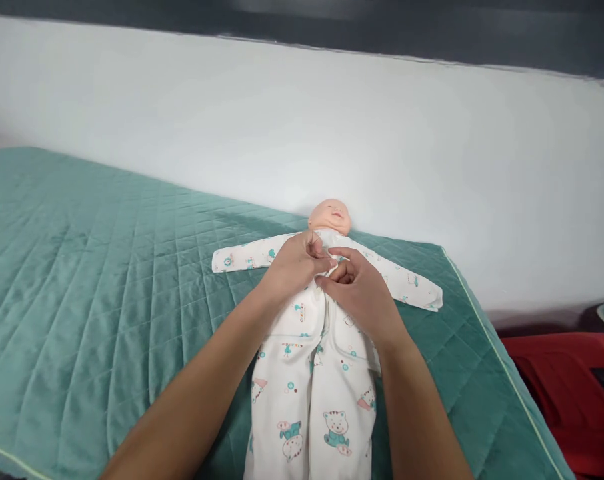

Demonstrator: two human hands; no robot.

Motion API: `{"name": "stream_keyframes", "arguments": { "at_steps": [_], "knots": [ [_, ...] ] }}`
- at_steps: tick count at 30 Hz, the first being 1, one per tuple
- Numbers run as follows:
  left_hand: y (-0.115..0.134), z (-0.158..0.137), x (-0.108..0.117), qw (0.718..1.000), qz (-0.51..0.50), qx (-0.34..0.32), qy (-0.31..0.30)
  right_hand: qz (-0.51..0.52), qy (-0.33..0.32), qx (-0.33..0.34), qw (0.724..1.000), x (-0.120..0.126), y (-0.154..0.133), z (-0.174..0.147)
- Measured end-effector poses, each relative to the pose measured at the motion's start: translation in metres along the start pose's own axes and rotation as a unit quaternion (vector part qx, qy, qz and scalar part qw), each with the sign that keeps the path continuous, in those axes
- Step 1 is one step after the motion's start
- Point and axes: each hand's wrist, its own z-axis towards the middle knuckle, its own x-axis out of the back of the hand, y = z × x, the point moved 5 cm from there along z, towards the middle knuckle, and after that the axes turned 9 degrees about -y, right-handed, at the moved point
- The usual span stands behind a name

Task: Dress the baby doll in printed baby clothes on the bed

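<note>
Head view: white wall [182, 107] behind, green quilted cover [107, 280] below it. Baby doll [331, 217] lies on the cover, head next to the wall, sleeves spread wide. Printed white trousers [282, 393] run toward the camera; printed white top [295, 317] overlaps their upper part, front parted below the hands. Step in hand, my read: fingertip work on the top's front opening, upper chest. Next move calls for fine control and both front edges aligned. Left hand [305, 263]: nearly closed, thumb and index pinching the top's fabric. Right hand [359, 280]: fingers curled, thumb at the same fabric, tips meeting the left's; its exact grip is hidden, can't tell.
</note>
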Motion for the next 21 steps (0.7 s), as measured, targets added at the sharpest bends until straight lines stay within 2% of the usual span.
{"name": "stream_keyframes", "arguments": {
  "at_steps": [7,14,18,21],
  "knots": [
    [0.003,-0.001,-0.001,1.0,-0.004,-0.008,-0.004,-0.02,-0.021,0.01,1.0,0.0,0.001,0.0],
    [0.005,0.0,0.008,0.994,0.066,0.023,-0.088,0.03,-0.029,0.009,0.999,0.0,0.006,0.001],
    [0.007,0.0,0.008,0.992,0.1,0.017,-0.081,0.074,0.0,0.013,0.997,0.002,0.01,0.003],
    [0.007,0.001,0.007,0.984,0.171,0.021,-0.046,0.109,0.046,-0.01,0.993,0.006,0.015,0.004]
  ]
}}
